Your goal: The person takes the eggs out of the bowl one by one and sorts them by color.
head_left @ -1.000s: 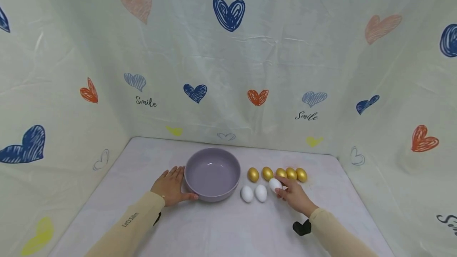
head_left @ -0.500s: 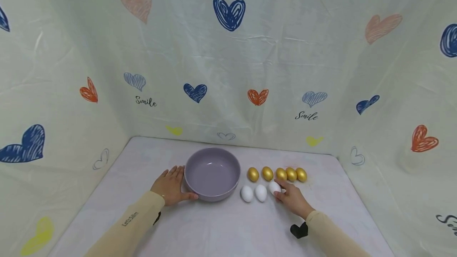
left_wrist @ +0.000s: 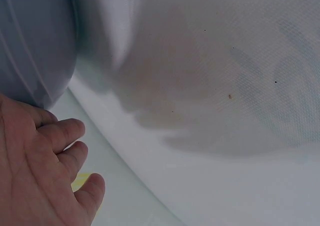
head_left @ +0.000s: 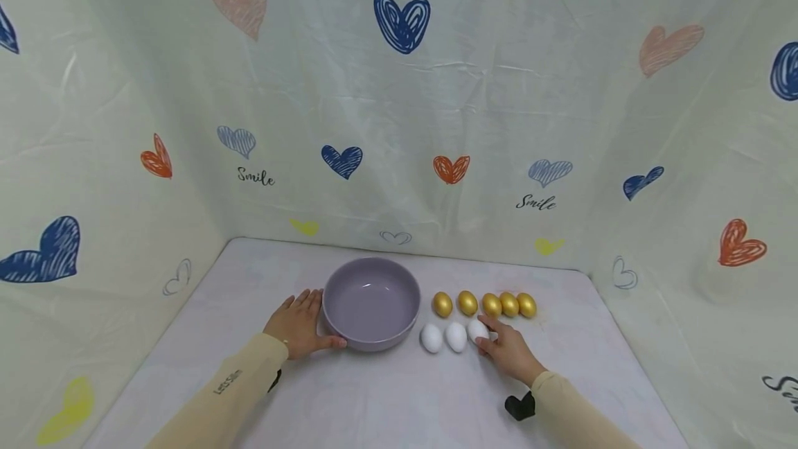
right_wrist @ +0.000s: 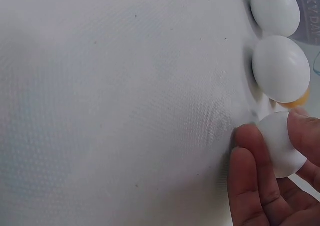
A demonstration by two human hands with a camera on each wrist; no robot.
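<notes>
A lilac bowl (head_left: 371, 303) stands empty on the white table; my left hand (head_left: 298, 325) rests flat against its left side with straight fingers, thumb along the front. The bowl's wall (left_wrist: 35, 40) fills the upper left of the left wrist view, above my left hand (left_wrist: 45, 176). Right of the bowl lie three white eggs in a row. My right hand (head_left: 506, 348) pinches the rightmost white egg (head_left: 478, 330), which sits on the table beside the other two (head_left: 443, 337). In the right wrist view my right hand's fingers (right_wrist: 260, 181) curl round that egg (right_wrist: 281, 143).
Several golden eggs (head_left: 485, 304) lie in a row just behind the white ones. Cloth walls printed with hearts (head_left: 399, 123) close in the table on the left, back and right. A black wrist strap (head_left: 519, 406) shows under my right sleeve.
My right hand has brought the white egg down and left until it sits on the table beside the other two. My left hand and the bowl have not moved.
</notes>
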